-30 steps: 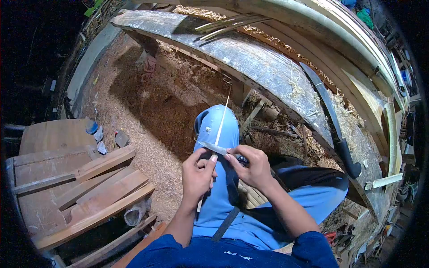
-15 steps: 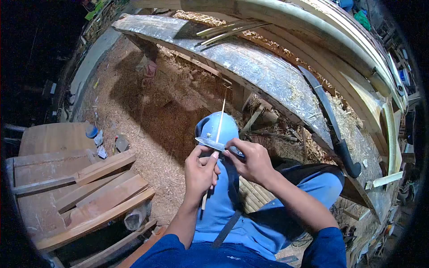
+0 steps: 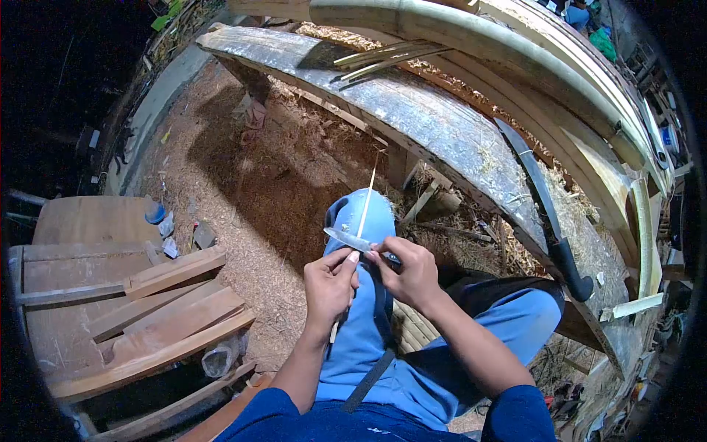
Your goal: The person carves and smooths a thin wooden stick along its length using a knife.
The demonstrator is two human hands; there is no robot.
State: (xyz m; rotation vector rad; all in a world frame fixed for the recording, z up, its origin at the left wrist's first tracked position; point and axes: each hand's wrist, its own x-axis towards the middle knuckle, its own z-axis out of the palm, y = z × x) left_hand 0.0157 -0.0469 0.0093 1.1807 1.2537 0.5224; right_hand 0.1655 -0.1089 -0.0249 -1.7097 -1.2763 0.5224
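Observation:
Over the raised knee in blue trousers, my left hand [image 3: 329, 289] is closed round a thin pale strip [image 3: 366, 210]. The strip's pointed end reaches forward past the knee, and its other end shows below the hand. My right hand [image 3: 409, 272] is closed on a small knife [image 3: 346, 239], its handle mostly hidden by the fingers. The blade lies across the strip, just ahead of my left thumb, with its tip toward the left. Both hands are close together at the blade.
A long weathered plank [image 3: 412, 110] curves across the front, bearing thin strips [image 3: 394, 59] and a large black-handled knife [image 3: 536, 184]. Bamboo poles [image 3: 471, 37] lie beyond it. Wooden pieces [image 3: 180, 309] are stacked at the left. Shavings cover the ground [image 3: 250, 280].
The view has shifted slightly. Both hands keep their hold, and the blade has tilted a little against the strip.

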